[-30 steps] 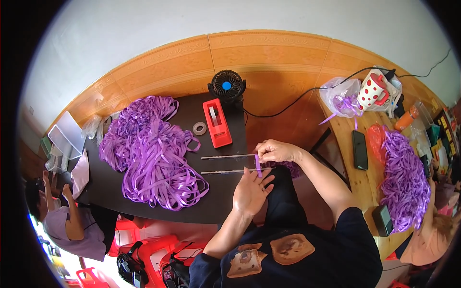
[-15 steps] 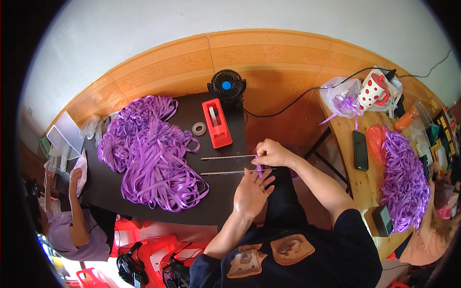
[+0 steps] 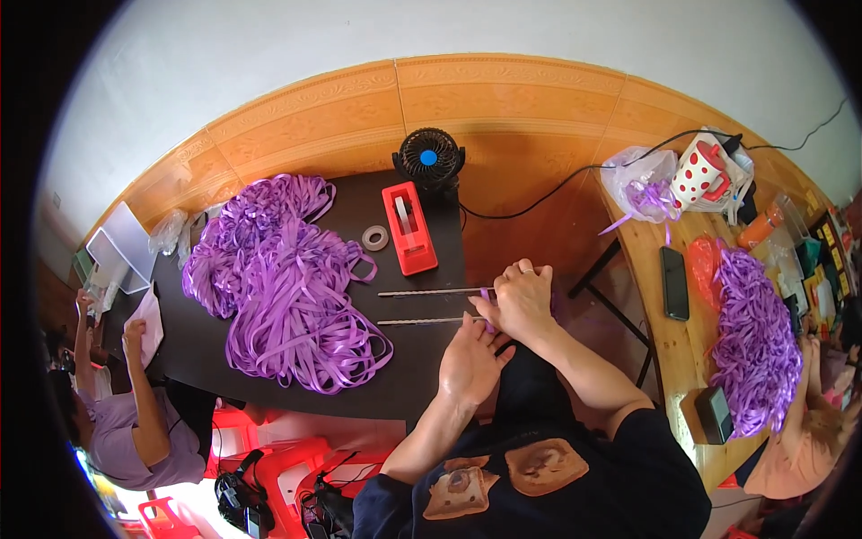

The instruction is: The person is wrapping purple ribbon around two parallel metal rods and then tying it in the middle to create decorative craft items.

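Observation:
Two thin metal rods with twisted-looking ends, an upper rod (image 3: 422, 292) and a lower rod (image 3: 417, 322), lie side by side, reaching over the dark table from its right edge. A short piece of purple ribbon (image 3: 486, 294) shows at the rods beside my right hand (image 3: 523, 301). That hand bends over the rods, fingers closed on the ribbon; its fingertips are partly hidden. Palm up below them, my left hand (image 3: 470, 366) has its thumb at the lower rod and its fingers stretched out under the right hand. A large heap of purple ribbon (image 3: 296, 305) lies left of the rods.
On the dark table (image 3: 359, 404) are a red tape dispenser (image 3: 410, 229), a tape roll (image 3: 375, 237) and a black fan (image 3: 429, 158). The wooden table (image 3: 660, 337) at right holds a phone (image 3: 674, 283), another ribbon heap (image 3: 756, 346) and a dotted mug (image 3: 698, 175). People sit at both sides.
My right hand has turned over and come down across the rods, covering their right ends. My left hand stays nearly in place, its fingers now partly under the right hand.

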A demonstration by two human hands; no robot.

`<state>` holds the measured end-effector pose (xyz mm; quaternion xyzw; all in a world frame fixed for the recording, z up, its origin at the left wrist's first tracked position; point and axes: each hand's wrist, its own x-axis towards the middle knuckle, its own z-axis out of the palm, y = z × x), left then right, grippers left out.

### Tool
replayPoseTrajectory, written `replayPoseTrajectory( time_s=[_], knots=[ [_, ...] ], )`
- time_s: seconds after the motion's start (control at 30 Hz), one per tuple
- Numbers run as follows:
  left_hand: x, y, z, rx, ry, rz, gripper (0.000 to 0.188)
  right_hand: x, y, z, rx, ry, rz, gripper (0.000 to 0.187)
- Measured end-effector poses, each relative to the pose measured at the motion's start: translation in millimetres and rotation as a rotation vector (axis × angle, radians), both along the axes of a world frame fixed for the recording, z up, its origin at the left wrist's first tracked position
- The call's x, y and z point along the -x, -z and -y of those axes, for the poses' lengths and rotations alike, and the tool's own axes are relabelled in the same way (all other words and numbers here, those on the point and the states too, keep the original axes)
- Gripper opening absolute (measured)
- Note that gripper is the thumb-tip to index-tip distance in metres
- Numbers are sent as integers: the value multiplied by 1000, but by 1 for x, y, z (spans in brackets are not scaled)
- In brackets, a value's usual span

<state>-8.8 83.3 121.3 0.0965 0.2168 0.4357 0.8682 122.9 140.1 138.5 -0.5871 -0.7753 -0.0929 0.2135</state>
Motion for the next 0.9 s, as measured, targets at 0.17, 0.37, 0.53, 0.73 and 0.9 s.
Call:
replayPoseTrajectory(
  time_s=[0.17,0.37,0.53,0.73,0.9],
  knots=[
    [1,-5,0,-21,3,-52,56,-18,19,-2,88,-84,-476,33],
    [2,-5,1,-5,5,-41,56,-32,33,5,702,-274,-1442,9],
    [2,-5,0,-3,12,-37,57,-43,44,2,719,-339,-1497,5],
    [2,-5,1,-10,13,-38,59,-45,53,2,691,-403,-1493,7],
    [2,-1,-1,-2,11,-34,60,-45,74,-5,855,-393,-1671,13]
  ],
)
